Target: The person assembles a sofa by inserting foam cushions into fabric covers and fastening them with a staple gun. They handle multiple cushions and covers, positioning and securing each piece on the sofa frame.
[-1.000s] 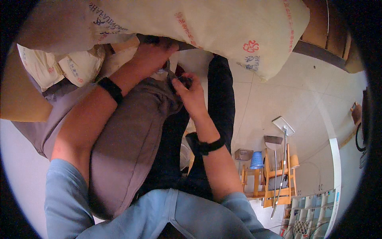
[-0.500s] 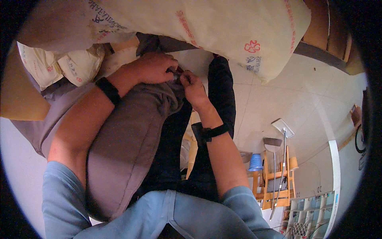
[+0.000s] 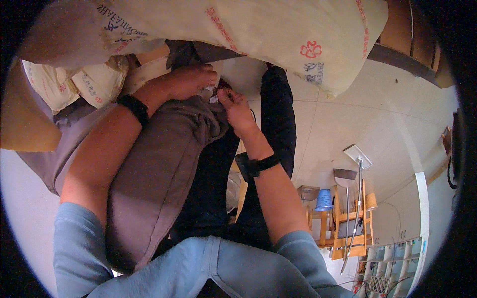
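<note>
Brown-grey cloth [image 3: 154,174], draped in a large, rounded mass over the wearer's left thigh and side; its bunched far end is met by both hands. Softness is judged from the folds gathered there. Body is broad and smoothly bulged, so padding or filling is suspected; moderate weight, little risk of breakage and a poor hold on the taut surface are expected. Purchase would best be taken at the gathered folds, where the material can be pinched.

Grip: by the right hand [image 3: 238,111], thumb and forefinger are brought narrowly together on the edge of a small white piece [image 3: 214,98] at the cloth's far end. The left hand [image 3: 191,82] is curled just beside it, back upward; whether anything is clasped cannot be told, its fingertips being mostly turned away.

Obscured: the white piece is too small to be identified, as is a dark red bit [image 3: 223,84] behind it. The cloth's left part is covered by the left forearm. The large cream bag [image 3: 278,39] above is cut off by the upper edge.
</note>
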Demonstrator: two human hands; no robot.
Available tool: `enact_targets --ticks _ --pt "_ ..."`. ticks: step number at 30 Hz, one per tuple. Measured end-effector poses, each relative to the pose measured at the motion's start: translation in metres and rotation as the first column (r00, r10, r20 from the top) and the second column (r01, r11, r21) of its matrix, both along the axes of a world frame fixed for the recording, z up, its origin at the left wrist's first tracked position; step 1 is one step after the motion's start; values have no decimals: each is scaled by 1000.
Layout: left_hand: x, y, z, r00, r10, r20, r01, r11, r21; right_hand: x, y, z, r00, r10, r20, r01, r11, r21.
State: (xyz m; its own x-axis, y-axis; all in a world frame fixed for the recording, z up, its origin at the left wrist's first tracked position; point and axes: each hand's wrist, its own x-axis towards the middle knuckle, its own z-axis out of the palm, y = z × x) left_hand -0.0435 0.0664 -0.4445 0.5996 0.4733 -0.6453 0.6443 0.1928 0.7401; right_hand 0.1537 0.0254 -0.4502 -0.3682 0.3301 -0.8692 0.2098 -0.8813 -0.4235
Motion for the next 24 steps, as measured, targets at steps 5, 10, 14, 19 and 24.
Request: enact_targets --ticks 5,10,14,19,24 --pt "9 10 11 986 -145 -82 136 985 -105 -3 4 54 928 231 293 -315 905 287" --pt "4 8 16 983 -153 -106 163 981 100 -4 -7 71 911 153 382 -316 854 413" --pt "18 14 43 859 237 -454 -13 896 443 -3 10 90 946 17 324 -89 974 208" --pt "35 8 68 877 -106 -469 117 993 -6 -8 -14 95 945 -170 281 102 966 239" --pt "43 4 46 919 102 -381 -214 941 -263 -6 -2 136 983 -51 175 3 965 264"
